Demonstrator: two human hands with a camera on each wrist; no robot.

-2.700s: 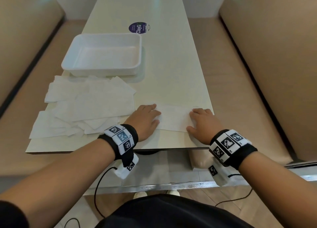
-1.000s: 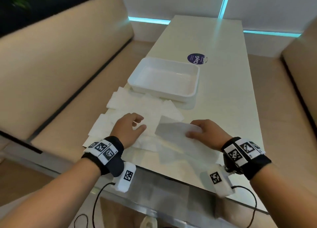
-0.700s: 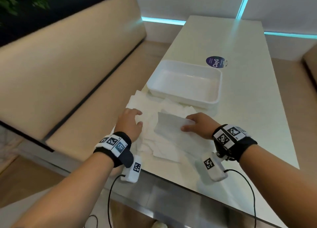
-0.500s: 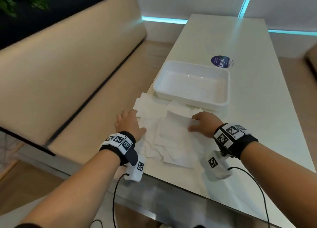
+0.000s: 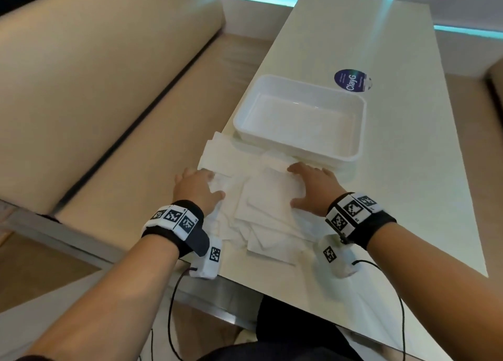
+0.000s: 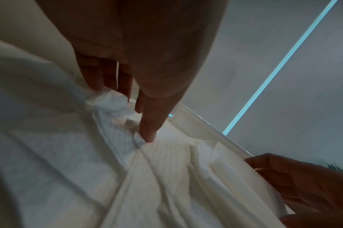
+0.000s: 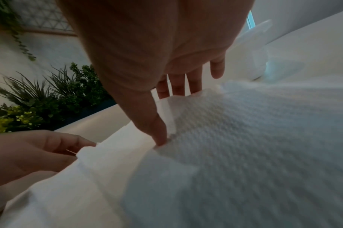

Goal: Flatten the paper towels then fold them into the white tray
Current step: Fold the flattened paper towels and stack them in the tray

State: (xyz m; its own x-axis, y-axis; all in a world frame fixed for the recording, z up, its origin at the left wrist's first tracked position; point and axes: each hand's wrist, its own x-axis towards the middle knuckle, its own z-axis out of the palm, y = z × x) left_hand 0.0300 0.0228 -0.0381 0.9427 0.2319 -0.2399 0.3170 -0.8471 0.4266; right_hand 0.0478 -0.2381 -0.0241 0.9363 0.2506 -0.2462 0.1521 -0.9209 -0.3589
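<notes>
A loose pile of white paper towels lies overlapping on the table just in front of the white tray, which holds nothing. My left hand rests on the pile's left side, fingers straight. The towel bunches up under its fingertips and thumb. On the pile's right side lies my right hand, fingers stretched toward the tray. Its thumb presses on the top sheet, whose edge stands up in front of the fingers. The pile sits between both hands.
The pale table carries a round dark sticker beyond the tray. Beige bench seats run along the left. Green plants stand behind the bench. The table's near edge is close to my wrists.
My right hand carried one sheet from the table's near right over to the pile and laid it on top. My left hand slid to the pile's left side. The head view swung left.
</notes>
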